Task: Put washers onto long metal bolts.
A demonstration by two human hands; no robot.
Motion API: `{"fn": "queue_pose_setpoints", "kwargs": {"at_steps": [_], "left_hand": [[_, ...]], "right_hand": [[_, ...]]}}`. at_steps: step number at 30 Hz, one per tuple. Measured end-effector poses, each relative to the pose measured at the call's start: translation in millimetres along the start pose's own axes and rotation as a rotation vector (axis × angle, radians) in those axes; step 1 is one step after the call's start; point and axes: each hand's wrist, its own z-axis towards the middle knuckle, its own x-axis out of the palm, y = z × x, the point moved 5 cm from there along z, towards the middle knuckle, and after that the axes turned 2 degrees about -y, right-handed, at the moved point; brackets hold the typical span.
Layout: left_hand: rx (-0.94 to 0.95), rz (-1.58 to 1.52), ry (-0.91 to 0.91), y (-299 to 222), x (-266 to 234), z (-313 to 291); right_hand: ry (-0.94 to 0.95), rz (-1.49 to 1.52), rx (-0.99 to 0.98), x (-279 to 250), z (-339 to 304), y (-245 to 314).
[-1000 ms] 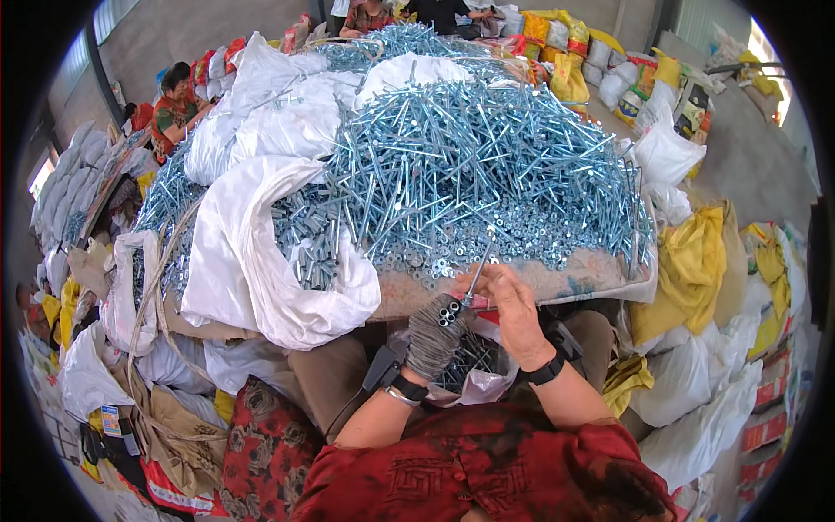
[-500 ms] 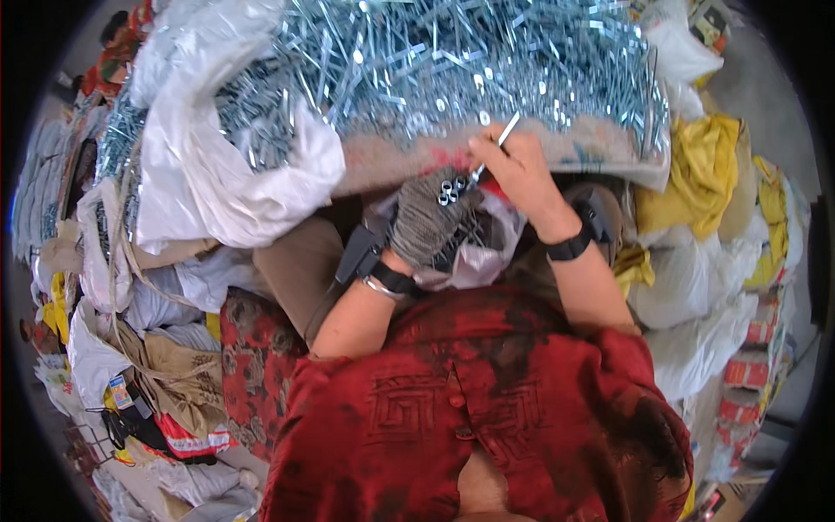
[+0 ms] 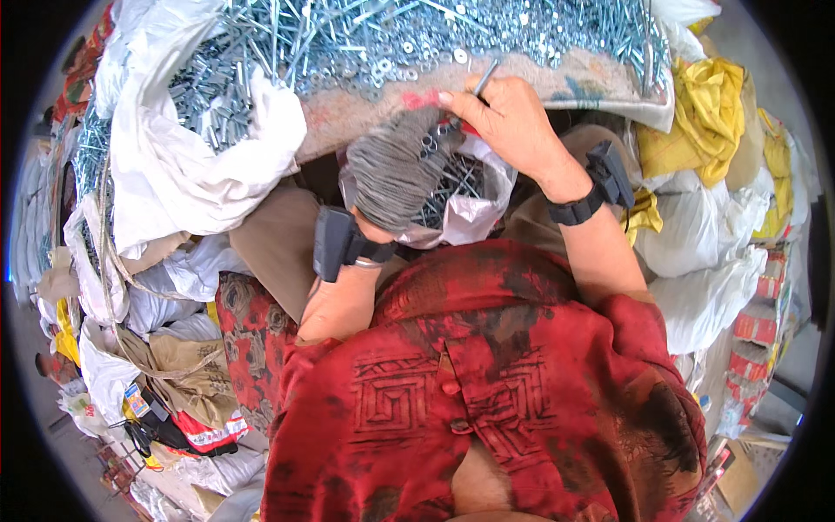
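Right hand (image 3: 513,122) fingers pinch a bolt (image 3: 485,78) beside the bolt heap (image 3: 417,35); gloved left hand (image 3: 396,174) curled.

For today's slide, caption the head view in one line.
Gloved left hand and bare right hand fit a bolt beside a bolt pile.

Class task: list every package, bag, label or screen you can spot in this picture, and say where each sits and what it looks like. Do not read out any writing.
Clear plastic bag: in the lap under both hands, holding screws.
White sacks: upper left, crumpled, one spilling screws.
Yellow bags: upper right, bunched.
Printed packets: lower left, small, multicoloured.
Red-and-white packs: right edge, stacked.
Screens: none seen.
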Motion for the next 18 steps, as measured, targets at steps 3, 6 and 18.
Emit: {"fn": "queue_pose_setpoints", "kwargs": {"at_steps": [3,6,18], "left_hand": [[0.047,-0.128,0.117,-2.0,-2.0,6.9],[-0.111,-0.670,0.530,4.4,-19.0,17.8],[-0.484,-0.953,0.191,59.4,-24.6,19.6]], "right_hand": [[0.048,0.400,-0.087,3.1,-5.7,11.8],[0.218,0.576,-0.074,7.2,-19.8,11.7],[0.938,-0.085,-0.138,76.4,-82.2,-65.4]]}}
